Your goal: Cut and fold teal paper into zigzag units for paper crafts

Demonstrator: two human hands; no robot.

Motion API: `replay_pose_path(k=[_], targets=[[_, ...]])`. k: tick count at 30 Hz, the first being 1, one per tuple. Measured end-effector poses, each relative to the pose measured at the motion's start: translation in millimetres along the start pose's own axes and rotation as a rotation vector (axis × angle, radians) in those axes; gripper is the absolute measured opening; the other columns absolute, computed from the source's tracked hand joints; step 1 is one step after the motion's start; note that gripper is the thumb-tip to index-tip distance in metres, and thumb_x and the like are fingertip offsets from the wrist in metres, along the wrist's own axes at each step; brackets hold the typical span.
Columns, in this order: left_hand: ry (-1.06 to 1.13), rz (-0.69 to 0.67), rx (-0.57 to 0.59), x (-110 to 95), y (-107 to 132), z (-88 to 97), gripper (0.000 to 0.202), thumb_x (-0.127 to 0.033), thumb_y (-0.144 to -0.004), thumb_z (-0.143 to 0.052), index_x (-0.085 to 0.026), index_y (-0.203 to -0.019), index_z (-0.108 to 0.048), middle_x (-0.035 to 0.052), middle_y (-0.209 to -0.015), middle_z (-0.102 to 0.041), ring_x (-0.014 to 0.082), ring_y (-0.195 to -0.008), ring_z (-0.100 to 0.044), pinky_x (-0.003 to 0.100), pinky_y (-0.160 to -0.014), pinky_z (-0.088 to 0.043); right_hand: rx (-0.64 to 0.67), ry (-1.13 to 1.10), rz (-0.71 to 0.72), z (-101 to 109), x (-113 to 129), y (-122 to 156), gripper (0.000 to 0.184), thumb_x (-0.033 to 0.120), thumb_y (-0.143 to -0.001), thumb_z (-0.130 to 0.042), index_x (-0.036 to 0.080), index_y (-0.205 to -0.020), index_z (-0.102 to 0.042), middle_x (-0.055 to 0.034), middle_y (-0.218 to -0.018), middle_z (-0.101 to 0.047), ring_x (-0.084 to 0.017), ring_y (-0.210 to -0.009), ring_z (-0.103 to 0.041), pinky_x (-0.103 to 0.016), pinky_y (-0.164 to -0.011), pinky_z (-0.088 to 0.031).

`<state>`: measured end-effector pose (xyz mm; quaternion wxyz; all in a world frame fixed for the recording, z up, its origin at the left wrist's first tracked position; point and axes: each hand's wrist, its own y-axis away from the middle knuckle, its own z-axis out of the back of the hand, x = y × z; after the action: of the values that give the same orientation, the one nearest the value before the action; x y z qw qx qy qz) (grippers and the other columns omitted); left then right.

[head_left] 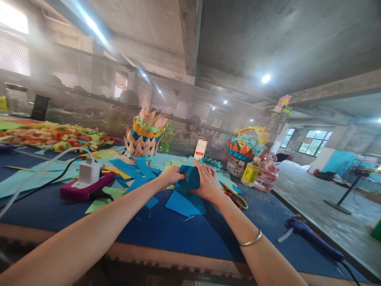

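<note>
Bare forearms point(98, 226) lead to the left hand point(172, 177) and right hand point(208, 185), both pinching blue paper point(191, 178) above the blue table point(169, 234), apparently mid-fold, so the next move likely calls for even pressing, while beyond stand a patterned container point(236, 167) topped with folded paper point(239, 152) and a yellow-labelled bottle point(250, 173), its contents unclear.

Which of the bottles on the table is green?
The green bottle beside the tall, peach-topped paper piece, left of the person's right hand; the yellow-labelled bottle and pink bottle stand together to that hand's right.
</note>
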<state>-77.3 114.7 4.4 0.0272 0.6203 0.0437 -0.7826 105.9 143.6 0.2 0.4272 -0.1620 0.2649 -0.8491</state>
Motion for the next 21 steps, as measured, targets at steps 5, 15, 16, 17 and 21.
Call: replay_pose_path(k=[5, 15, 16, 17, 21], targets=[[-0.029, -0.024, 0.005, 0.0, 1.1, 0.1, 0.017, -0.028, -0.064, -0.069, -0.017, -0.057, -0.059, -0.0021, -0.044, -0.055, 0.0128, -0.042, -0.048, 0.022, -0.046, -0.032, 0.016, 0.008, 0.005, -0.1, -1.1, -0.5, 0.114, 0.031, -0.066, -0.079, 0.028, -0.154, -0.006, -0.0122, -0.135, -0.052, -0.032, -0.125, -0.046, -0.049, -0.103, -0.029], [-0.069, -0.039, -0.04, -6.0, 5.8, -0.8, 0.027, -0.025, -0.067, -0.068, -0.019, -0.05, -0.049, -0.0064, -0.036, -0.041, 0.0095, -0.036, -0.037, 0.022, -0.041, -0.027, -0.028, -0.01, 0.014, -0.5, -3.8, -0.3, 0.113, 0.034, -0.067, -0.078, 0.027, -0.154, -0.007, -0.0122, -0.138, -0.051, -0.032, -0.127, -0.045, -0.049, -0.104, -0.028], [-0.065, -0.038, -0.035, -6.4, 6.0, -0.9, 0.025, -0.025, -0.067, -0.067, -0.019, -0.05, -0.05, -0.0058, -0.036, -0.043, 0.0099, -0.036, -0.038, 0.022, -0.041, -0.028, -0.033, -0.007, 0.015, -0.4, -3.7, -0.4, 0.113, 0.034, -0.067, -0.079, 0.027, -0.154, -0.007, -0.0126, -0.141, -0.049, -0.032, -0.128, -0.044, -0.049, -0.104, -0.028], [-0.06, -0.037, -0.029, -6.6, 5.9, -1.0, 0.023, -0.025, -0.068, -0.067, -0.018, -0.051, -0.052, -0.0052, -0.037, -0.045, 0.0102, -0.037, -0.04, 0.022, -0.042, -0.029, -0.036, -0.003, 0.016, -0.5, -3.8, -0.4, 0.114, 0.034, -0.066, -0.079, 0.027, -0.154, -0.008, -0.0128, -0.142, -0.048, -0.032, -0.129, -0.043, -0.049, -0.105, -0.027], [-0.04, -0.045, -0.018, -4.9, 4.0, -0.2, 0.017, -0.026, -0.067, -0.067, -0.017, -0.056, -0.058, -0.0049, -0.041, -0.05, 0.009, -0.037, -0.041, 0.02, -0.041, -0.029, -0.03, 0.008, 0.011, -1.3, -5.8, -0.2, 0.113, 0.032, -0.067, -0.079, 0.028, -0.154, -0.007, -0.012, -0.138, -0.051, -0.032, -0.128, -0.044, -0.049, -0.104, -0.028]])
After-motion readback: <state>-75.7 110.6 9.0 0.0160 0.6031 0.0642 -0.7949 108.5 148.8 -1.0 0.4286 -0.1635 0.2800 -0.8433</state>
